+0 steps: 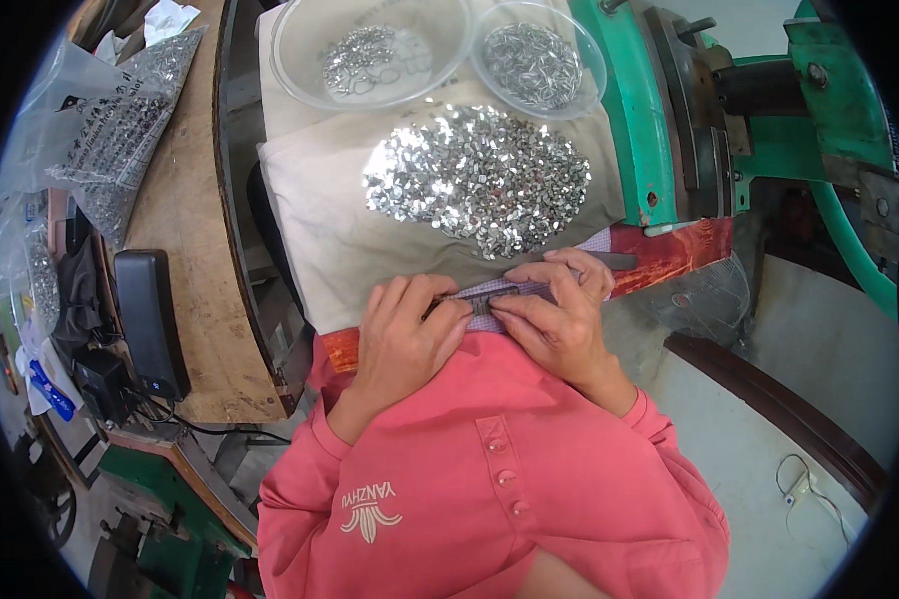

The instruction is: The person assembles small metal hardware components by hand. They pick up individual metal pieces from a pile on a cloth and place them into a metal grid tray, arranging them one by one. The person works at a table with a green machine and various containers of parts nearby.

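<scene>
At the near edge of the cloth, my left hand and my right hand face each other with their fingers bent and closed. A long, narrow dark metal strip runs between them, and its flat end sticks out past my right hand. Small grey metal pieces show between my fingertips, partly covered by them, so their exact shape is hidden. Just beyond my hands, a heap of small shiny metal pieces lies spread on the beige cloth.
Beyond the heap stand a large clear plastic tub and a smaller one, both holding metal parts. A green machine is at the right. On the wooden table at the left are a filled plastic bag and a black box.
</scene>
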Motion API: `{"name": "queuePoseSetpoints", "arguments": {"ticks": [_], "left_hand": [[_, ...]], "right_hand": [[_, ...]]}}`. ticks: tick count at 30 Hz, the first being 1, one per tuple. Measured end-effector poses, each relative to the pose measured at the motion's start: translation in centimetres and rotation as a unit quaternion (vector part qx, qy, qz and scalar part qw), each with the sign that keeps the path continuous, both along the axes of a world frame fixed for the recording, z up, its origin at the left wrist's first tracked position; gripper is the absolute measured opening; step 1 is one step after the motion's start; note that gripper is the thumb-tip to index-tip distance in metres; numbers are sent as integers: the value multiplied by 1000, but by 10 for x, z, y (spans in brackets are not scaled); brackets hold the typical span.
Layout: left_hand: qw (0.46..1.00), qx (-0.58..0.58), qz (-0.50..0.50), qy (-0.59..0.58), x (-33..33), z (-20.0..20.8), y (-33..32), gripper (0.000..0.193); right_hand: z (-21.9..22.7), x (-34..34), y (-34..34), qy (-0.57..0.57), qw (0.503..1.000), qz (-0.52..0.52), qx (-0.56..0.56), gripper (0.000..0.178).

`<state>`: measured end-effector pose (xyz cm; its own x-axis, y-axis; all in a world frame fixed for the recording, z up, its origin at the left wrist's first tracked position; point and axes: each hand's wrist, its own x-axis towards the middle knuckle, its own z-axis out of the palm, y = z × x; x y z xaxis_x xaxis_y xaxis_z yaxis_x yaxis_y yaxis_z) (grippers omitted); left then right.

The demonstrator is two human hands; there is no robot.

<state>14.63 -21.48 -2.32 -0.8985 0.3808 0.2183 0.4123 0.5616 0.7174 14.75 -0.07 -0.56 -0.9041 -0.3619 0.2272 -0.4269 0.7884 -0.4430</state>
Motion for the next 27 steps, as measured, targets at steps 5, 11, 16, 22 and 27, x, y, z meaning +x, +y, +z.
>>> {"name": "queuePoseSetpoints", "arguments": {"ticks": [5,11,16,22,27], "left_hand": [[999,19,22,-26,1,2,1,25],[992,90,62,-59,-6,6,0,23],[996,66,61,-16,-21,4,3,21],[998,-14,49,20,-41,-2,20,15],[998,-26,55,24,-43,0,19,14]], "right_hand": [[2,-3,-4,-1,1000,11,-2,16],[0,-9,-9,57,997,42,-7,19],[-7,-26,-12,88,996,-6,17,19],[-5,-34,-11,17,1000,20,3,16],[-2,-41,-10,-7,999,36,6,11]]}}
